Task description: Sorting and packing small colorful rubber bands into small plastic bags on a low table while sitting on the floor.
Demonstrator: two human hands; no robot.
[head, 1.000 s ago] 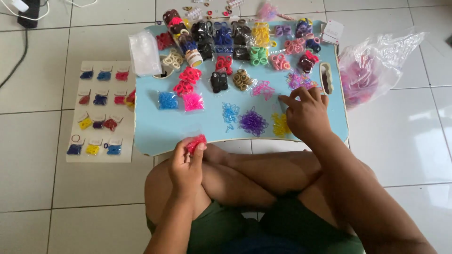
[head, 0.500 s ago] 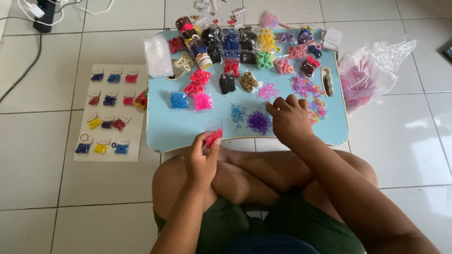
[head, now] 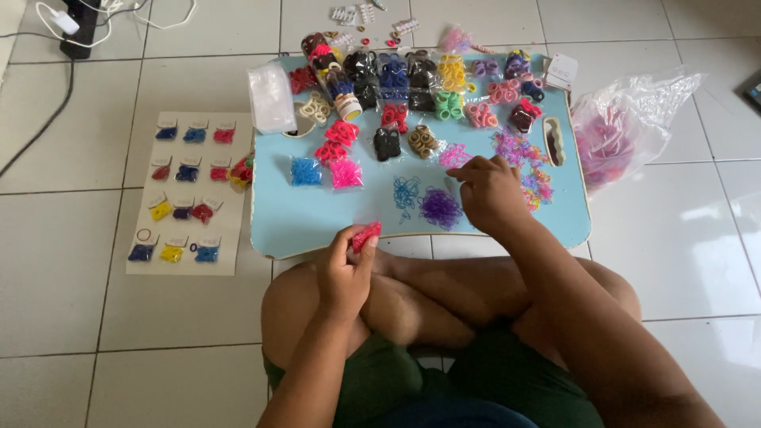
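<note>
Red elastic bands in a small clear plastic packet (head: 365, 235) sit pinched between the thumb and fingertips of our left hand (head: 346, 268), held just off the near edge of the light blue lap table (head: 317, 222) and above our crossed knees. Half a second ago we held the packet in the same pinch; it now looks tipped a little more towards the table edge. Our right hand (head: 487, 194) lies palm down on the table, its fingers curled narrow over the loose bands; whether they grip any we cannot tell. A second ago this hand lay farther right, over the yellow bands; since then we have drawn it left, so that its fingertips now touch the loose pink bands (head: 453, 154). The heap of purple loose bands (head: 440, 208) lies just beside its thumb, the blue loose bands (head: 406, 192) a little farther left. Sealed packets of blue (head: 305, 171) and pink (head: 346, 173) bands lie beyond our left hand. On the floor tiles to our left rests a pale card (head: 190, 194) with rows of small filled packets, and to our right a crumpled clear plastic bag (head: 626, 127).
</note>
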